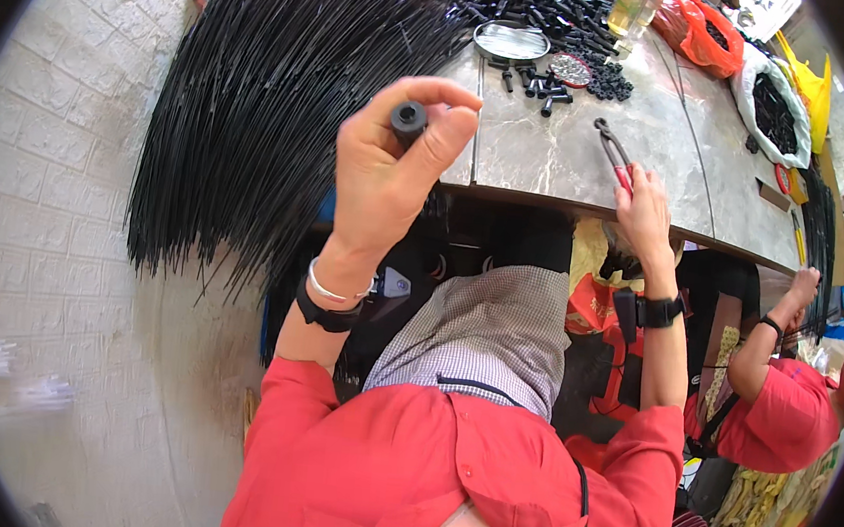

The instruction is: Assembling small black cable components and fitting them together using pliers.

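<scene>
Raised over the table's near edge, my left hand (380, 175) is closed around a short black cylinder (410, 119) with a hole in its end. Its thumb and forefinger come together past the cylinder; whether they pinch something thin cannot be seen. My right hand (644, 215) grips the red handles of a pair of pliers (613, 148), whose dark jaws point away from me over the tabletop. Left of my left hand, a large sheaf of thin black strands (265, 109) hangs over the table's edge. Several loose black tubular pieces (549, 96) lie beyond my hands.
A heap of black parts (545, 3) covers the far side of the grey table (561, 165). Near it are a round dish (512, 41), a small red-rimmed dish (569, 71) and a jar (631, 11). A white sack (794, 145) stands right. A co-worker (780, 415) sits at far right.
</scene>
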The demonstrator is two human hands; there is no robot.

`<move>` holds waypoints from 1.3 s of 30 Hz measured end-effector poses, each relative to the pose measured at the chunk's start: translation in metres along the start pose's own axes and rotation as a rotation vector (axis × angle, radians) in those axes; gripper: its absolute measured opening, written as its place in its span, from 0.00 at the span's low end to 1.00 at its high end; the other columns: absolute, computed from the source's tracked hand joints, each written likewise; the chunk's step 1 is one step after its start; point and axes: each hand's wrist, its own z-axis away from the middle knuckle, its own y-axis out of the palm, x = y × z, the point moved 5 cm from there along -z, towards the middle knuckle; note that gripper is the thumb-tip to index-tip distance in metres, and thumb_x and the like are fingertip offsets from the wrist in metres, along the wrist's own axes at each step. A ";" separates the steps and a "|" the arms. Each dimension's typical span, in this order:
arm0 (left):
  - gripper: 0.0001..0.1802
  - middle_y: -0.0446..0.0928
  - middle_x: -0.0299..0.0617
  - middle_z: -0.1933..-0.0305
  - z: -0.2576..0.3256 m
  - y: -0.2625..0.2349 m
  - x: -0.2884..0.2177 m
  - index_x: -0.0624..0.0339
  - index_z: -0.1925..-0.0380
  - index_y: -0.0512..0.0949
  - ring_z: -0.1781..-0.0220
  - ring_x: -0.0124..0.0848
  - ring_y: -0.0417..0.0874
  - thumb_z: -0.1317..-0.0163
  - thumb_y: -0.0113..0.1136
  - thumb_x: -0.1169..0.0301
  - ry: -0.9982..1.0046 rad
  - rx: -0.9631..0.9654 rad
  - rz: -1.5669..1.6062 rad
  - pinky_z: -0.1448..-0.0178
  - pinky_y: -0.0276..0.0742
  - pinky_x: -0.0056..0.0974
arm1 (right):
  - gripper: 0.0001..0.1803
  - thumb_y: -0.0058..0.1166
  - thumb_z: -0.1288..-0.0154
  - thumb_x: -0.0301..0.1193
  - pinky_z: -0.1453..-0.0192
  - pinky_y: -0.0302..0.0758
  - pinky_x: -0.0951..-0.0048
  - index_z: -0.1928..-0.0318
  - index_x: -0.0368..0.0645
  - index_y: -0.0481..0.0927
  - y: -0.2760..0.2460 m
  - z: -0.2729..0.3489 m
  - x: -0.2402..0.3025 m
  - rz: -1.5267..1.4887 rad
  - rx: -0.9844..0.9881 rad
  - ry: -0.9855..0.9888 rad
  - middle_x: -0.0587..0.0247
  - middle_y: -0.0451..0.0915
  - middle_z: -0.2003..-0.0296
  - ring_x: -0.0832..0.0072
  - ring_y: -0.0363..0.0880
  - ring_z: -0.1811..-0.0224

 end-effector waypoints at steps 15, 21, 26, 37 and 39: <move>0.38 0.75 0.48 0.62 0.067 0.128 -0.036 0.63 0.53 0.72 0.56 0.45 0.78 0.62 0.70 0.49 0.655 0.115 -0.472 0.54 0.73 0.47 | 0.10 0.45 0.31 0.29 0.49 0.70 0.73 0.53 0.40 0.72 -0.091 0.103 0.136 -0.802 -0.091 -0.297 0.54 0.72 0.54 0.69 0.73 0.53; 0.60 0.64 0.48 0.38 0.144 0.020 -0.005 0.65 0.38 0.61 0.34 0.45 0.62 0.76 0.77 0.54 0.361 0.142 -0.959 0.32 0.56 0.50 | 0.08 0.42 0.33 0.29 0.62 0.72 0.77 0.70 0.40 0.70 -0.120 0.098 0.115 -0.960 -0.289 -0.317 0.54 0.73 0.63 0.74 0.72 0.67; 0.43 0.71 0.44 0.42 0.232 -0.060 0.025 0.58 0.38 0.65 0.41 0.39 0.73 0.56 0.69 0.57 0.011 -0.120 -1.281 0.34 0.62 0.52 | 0.08 0.46 0.38 0.19 0.59 0.71 0.75 0.75 0.35 0.75 -0.031 0.135 0.222 -0.939 0.129 -0.269 0.58 0.76 0.68 0.73 0.73 0.65; 0.16 0.78 0.57 0.62 0.479 -0.233 0.189 0.62 0.55 0.71 0.57 0.54 0.79 0.39 0.56 0.66 -1.006 -0.530 -1.065 0.54 0.75 0.52 | 0.30 0.55 0.36 0.24 0.50 0.77 0.73 0.36 0.33 0.61 0.117 0.165 0.247 -0.962 0.975 0.035 0.50 0.71 0.42 0.68 0.76 0.46; 0.21 0.78 0.61 0.67 0.486 -0.254 0.217 0.67 0.50 0.70 0.62 0.56 0.80 0.37 0.57 0.64 -1.001 -0.528 -1.157 0.57 0.77 0.51 | 0.24 0.52 0.34 0.23 0.49 0.76 0.73 0.39 0.33 0.66 0.110 0.151 0.220 -0.910 0.905 0.099 0.54 0.75 0.47 0.71 0.77 0.48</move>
